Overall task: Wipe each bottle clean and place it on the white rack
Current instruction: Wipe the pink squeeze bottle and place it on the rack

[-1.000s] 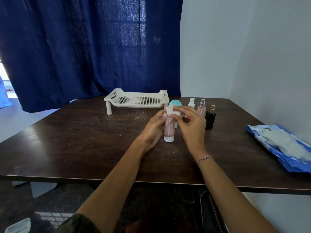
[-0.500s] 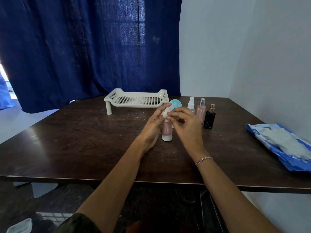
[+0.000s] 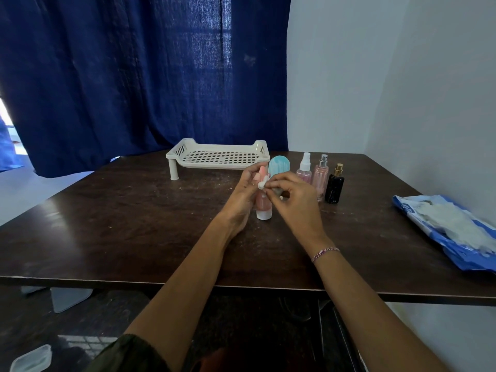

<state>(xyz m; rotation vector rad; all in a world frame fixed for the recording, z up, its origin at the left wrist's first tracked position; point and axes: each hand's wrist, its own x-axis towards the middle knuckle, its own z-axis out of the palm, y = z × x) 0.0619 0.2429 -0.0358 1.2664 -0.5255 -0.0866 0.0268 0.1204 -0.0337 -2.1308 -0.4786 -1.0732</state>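
Note:
A pink tube with a white cap (image 3: 263, 208) stands cap-down on the dark table (image 3: 134, 224). My left hand (image 3: 243, 200) holds it from the left side. With its fingertips, my right hand (image 3: 292, 200) pinches a small white wipe (image 3: 262, 184) against the tube's upper part. Just behind the tube stands a light blue bottle (image 3: 278, 166). The white perforated rack (image 3: 218, 157) sits at the back of the table with nothing on it.
To the right of my hands stand a small clear spray bottle (image 3: 304, 170), a pink perfume bottle (image 3: 321, 175) and a black bottle with a gold cap (image 3: 334, 187). A blue pack of wipes (image 3: 451, 229) lies at the table's right edge. A white wall runs along the right.
My right hand has slid the wipe along the upper part of the tube, which my left hand keeps holding. The camera has shifted slightly.

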